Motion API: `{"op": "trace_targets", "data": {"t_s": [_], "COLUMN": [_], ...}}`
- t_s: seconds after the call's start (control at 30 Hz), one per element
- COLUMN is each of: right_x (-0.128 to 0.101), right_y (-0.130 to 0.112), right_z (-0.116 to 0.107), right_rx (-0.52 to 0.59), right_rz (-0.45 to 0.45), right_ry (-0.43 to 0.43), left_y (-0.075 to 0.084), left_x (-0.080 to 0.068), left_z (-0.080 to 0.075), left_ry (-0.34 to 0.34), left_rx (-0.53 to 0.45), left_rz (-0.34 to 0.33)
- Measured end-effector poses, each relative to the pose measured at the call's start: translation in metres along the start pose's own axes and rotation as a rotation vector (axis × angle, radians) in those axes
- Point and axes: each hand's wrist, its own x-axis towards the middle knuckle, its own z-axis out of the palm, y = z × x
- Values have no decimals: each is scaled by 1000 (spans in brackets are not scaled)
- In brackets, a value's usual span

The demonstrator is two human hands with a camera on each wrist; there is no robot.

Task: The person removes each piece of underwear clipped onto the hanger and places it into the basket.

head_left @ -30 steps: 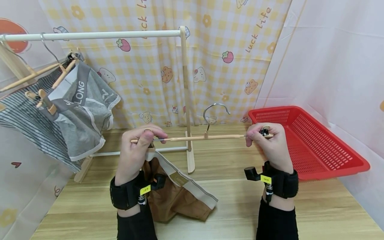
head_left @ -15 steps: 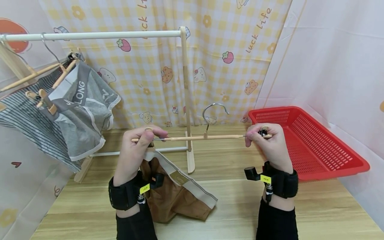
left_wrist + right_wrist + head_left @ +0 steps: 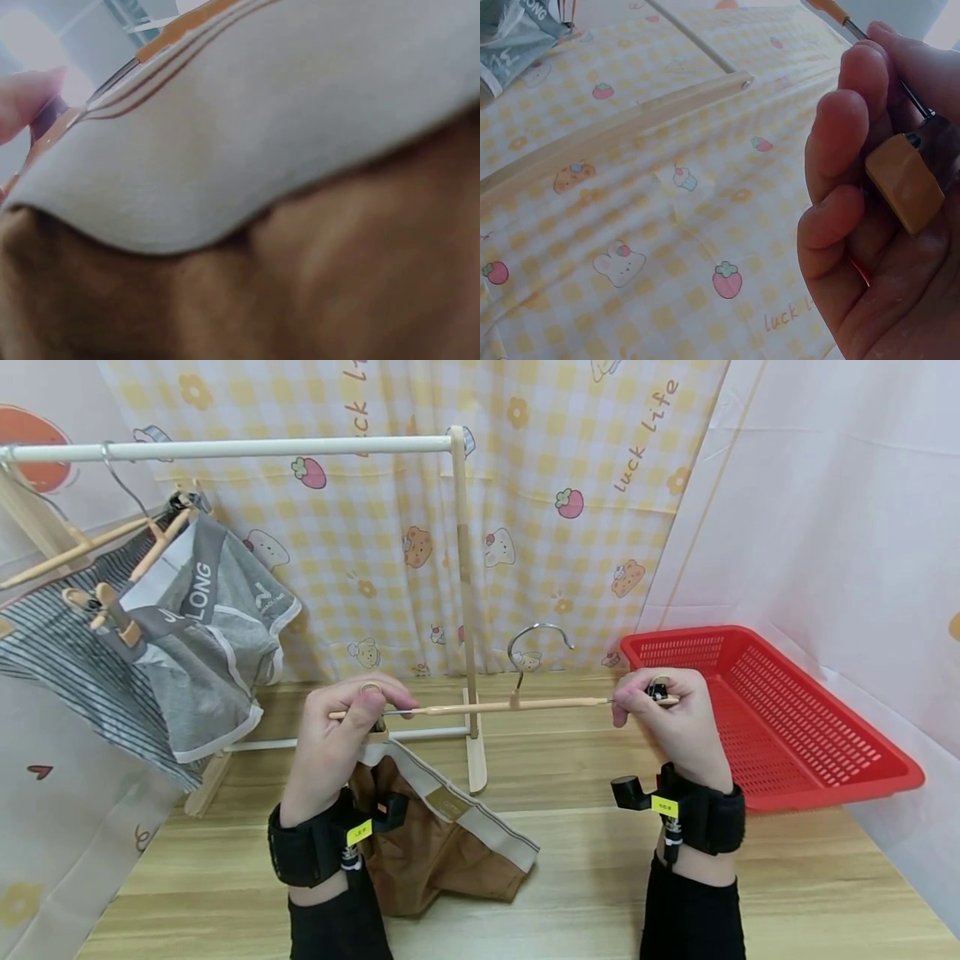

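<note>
Shorts fill the left wrist view, hiding all but a fingertip. Above the table, left hand and right hand pinch the hanger clips; the right wrist view shows that clip close.

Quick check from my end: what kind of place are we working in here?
Probably a small staged laundry-hanging corner, not a real home: a wooden table with a clothes rack holding hung underwear, a red basket, and cartoon-print cloth backdrops on all sides.
</note>
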Motion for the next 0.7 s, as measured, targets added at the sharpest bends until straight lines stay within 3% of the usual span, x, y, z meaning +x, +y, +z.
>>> {"op": "trace_targets", "data": {"t_s": [0.3,0.7], "right_x": [2,0], "right_y": [1,0], "right_z": [0,-1], "right_rx": [27,7], "right_rz": [-7,3], "right_ry": [-22,-13], "left_y": [1,-1], "left_x": [0,-2], "left_z": [0,-4], "left_ry": [-8,-49], "left_rx": [-11,47], "left_rz": [66,73]}}
